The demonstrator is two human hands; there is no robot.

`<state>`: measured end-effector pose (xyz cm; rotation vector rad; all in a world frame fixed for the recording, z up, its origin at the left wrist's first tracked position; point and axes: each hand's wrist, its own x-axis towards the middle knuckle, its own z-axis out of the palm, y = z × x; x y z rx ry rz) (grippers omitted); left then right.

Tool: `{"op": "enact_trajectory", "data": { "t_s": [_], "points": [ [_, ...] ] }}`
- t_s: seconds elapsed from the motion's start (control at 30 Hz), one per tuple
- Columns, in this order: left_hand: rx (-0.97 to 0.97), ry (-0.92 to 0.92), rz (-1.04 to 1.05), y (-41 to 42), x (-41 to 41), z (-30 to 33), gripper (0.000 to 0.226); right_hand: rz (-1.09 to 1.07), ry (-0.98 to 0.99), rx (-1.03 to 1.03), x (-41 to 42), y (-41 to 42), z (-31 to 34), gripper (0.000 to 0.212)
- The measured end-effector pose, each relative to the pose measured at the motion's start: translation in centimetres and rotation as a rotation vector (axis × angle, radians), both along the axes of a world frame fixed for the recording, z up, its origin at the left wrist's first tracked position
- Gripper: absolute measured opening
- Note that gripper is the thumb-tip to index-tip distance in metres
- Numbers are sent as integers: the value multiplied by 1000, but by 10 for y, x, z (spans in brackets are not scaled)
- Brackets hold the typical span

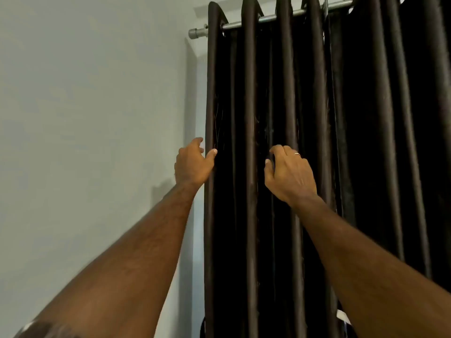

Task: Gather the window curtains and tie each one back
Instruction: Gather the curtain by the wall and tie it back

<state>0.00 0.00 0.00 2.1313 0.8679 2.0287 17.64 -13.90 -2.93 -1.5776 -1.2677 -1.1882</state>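
Your left hand [192,164] pinches the left edge of the dark curtain [251,142] and your right hand [288,174] curls round a fold further right, while the curtain hangs from the rod [266,18], partly bunched, with no tie-back in view.

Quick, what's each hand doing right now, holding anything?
Left hand: grips the outer edge of the dark curtain, thumb in front, fingers behind the edge.
Right hand: fingers curled round a curtain fold, holding it.
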Motion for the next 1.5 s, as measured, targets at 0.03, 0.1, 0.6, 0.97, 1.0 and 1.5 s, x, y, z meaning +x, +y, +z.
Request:
{"op": "enact_trajectory", "data": {
  "t_s": [0.03,0.1,0.6,0.97,1.0,1.5],
  "points": [
    [-4,5,8,7,1,4,59,39,2,17,0,7,2,32],
    [1,23,39,15,4,17,59,73,5,24,-1,17,12,35],
    [12,-129,101,67,70,82,38,163,218,-37,11,87,107,75],
    [131,-171,167,97,70,129,26,222,253,42,13,105,143,68],
    [138,-159,157,100,73,134,22,250,260,24,15,103,149,64],
    [424,-116,-309,37,179,133,33,99,250,127,89,36,156,12]
  ]
}}
